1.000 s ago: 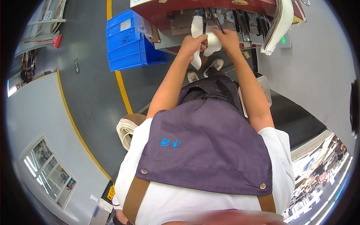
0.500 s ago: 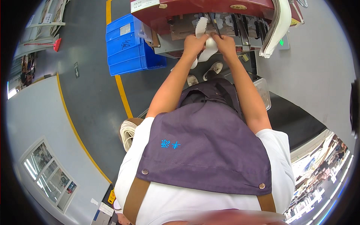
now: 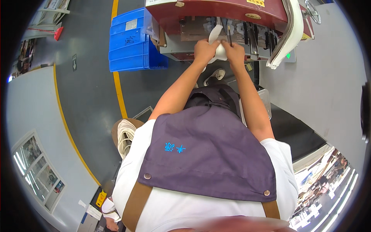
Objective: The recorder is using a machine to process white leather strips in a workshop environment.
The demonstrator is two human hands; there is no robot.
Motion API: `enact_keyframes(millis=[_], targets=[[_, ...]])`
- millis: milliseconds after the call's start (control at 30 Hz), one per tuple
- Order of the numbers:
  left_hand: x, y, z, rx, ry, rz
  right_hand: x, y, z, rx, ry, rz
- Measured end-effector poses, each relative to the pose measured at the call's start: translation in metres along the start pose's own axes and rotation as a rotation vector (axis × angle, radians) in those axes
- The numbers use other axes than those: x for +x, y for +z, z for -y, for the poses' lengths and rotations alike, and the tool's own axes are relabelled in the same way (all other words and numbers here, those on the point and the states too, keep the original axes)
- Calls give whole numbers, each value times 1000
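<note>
Both my hands are at the front opening of a dark red machine (image 3: 216, 8). A white flexible strip (image 3: 215, 34) runs between them, one end standing up toward the machine and the rest curling below my fingers. My left hand (image 3: 205, 51) is closed on the strip, thumb pointing inward. Close beside it, my right hand (image 3: 235, 54) pinches the strip's other side. A thin dark rod with a pale tip (image 3: 229, 33) rises by my right fingers; I cannot tell whether they hold it. My fingertips are partly hidden.
A blue plastic bin (image 3: 127, 52) stands left of the machine. Layered white strips (image 3: 291, 34) hang over the machine's right side, near a handwheel (image 3: 313, 11). A coil of pale cord (image 3: 125, 133) is by my left side, and a clear container (image 3: 264, 103) sits right of my legs.
The view has shifted slightly. The strip's raised end, toothed along its edge before, is now turned and leans to the right. My hands remain close together on it.
</note>
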State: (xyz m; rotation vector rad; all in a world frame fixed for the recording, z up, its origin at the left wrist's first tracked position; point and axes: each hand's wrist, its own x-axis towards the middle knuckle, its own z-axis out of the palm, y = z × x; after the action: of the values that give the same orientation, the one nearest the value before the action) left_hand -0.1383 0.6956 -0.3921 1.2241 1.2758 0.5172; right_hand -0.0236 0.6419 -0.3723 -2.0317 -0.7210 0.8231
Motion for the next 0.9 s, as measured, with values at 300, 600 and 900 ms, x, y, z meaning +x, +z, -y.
enact_keyframes(millis=[300, 600, 900], targets=[[2, -13, 2, -258, -131, 123, 6, -13, -5, -425, -680, -277], [-11, -14, 16, -481, -204, 199, 7, -14, 58, -776, -443, 57], [-12, -18, 15, -408, -196, 291, 6, -5, 68, -891, -389, 124]])
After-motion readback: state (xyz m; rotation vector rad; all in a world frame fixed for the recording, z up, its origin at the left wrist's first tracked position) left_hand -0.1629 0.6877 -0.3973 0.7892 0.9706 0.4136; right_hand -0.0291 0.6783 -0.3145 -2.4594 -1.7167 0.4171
